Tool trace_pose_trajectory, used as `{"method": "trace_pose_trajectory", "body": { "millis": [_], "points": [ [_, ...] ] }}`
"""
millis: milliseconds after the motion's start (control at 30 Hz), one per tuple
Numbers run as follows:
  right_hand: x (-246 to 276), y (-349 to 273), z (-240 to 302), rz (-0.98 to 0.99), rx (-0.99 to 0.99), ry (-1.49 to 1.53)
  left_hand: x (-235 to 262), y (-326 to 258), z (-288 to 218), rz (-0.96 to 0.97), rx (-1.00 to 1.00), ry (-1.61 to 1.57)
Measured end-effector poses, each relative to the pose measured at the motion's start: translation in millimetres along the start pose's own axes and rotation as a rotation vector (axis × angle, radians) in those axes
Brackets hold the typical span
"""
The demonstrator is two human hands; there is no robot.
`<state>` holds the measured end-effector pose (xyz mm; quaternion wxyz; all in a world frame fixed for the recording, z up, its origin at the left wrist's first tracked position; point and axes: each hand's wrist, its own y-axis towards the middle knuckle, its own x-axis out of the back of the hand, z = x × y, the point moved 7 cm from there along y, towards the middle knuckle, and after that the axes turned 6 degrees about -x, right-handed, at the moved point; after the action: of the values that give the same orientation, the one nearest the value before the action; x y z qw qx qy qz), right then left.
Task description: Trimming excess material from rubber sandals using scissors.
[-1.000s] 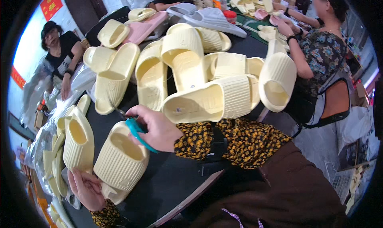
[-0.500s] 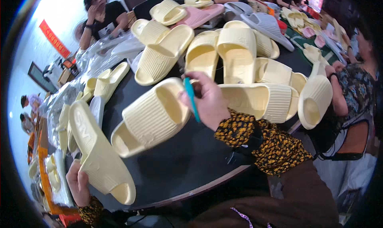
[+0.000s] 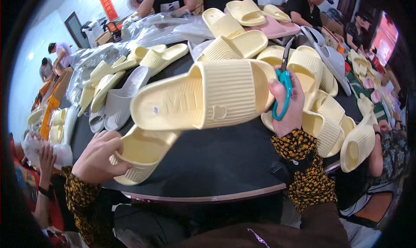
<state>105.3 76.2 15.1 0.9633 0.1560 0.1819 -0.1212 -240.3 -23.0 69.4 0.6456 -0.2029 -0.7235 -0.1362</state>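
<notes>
My left hand (image 3: pixel 97 157) grips a cream slide slipper (image 3: pixel 149 146) by its strap end, near the table's front edge. A second cream slipper (image 3: pixel 229 94) is held up across the middle, its ribbed strap facing me with a small raised outline on it. It overlaps the top of the first slipper. My right hand (image 3: pixel 292 100) closes on this second slipper's toe end, and the same hand holds scissors (image 3: pixel 284 89) with teal handles. The dark blades point upward, away from the slipper. The right fingers behind the toe are partly hidden.
Cream slippers (image 3: pixel 249 14) are heaped at the back and right of the dark table (image 3: pixel 216 161), with pink and grey ones among them. Grey slippers (image 3: pixel 123 98) and clear plastic wrap (image 3: pixel 97 53) lie left. Several people sit around; one person's gloved hand (image 3: pixel 45 150) is at far left.
The right hand's slipper has risen and turned level, and the scissors' blades now show upward. The left hand's slipper has moved right and tilted. The whole view has shifted.
</notes>
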Motion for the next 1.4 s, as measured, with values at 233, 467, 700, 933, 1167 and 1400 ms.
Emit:
{"method": "trace_pose_trajectory", "body": {
  "millis": [233,467,700,933,1167,1400],
  "points": [
    [-21.5,-2.5,-10.7,0.235,-0.043,-0.143,-18.2,4.5,-3.6,-0.13,-0.066,-0.086],
    [-18.7,-4.7,-30.6,0.33,-0.229,-0.298,-53.8,-38.4,44.3,0.061,0.211,-0.175],
    [-45.1,-34.3,-65.4,0.468,-0.426,-0.421,-81.4,-57.6,42.5,-0.032,0.167,-0.282],
    [-45.8,-37.9,-72.0,0.479,-0.369,-0.401,-76.4,-40.1,45.9,-0.102,0.109,-0.306],
    [-39.2,-26.0,-74.9,0.459,-0.157,-0.479,-100.5,-50.8,83.2,-0.176,0.081,-0.764],
    [-16.9,-8.6,-77.7,0.209,-0.185,-0.348,-114.2,-68.6,101.4,-0.221,0.57,-0.984]
  ]
}}
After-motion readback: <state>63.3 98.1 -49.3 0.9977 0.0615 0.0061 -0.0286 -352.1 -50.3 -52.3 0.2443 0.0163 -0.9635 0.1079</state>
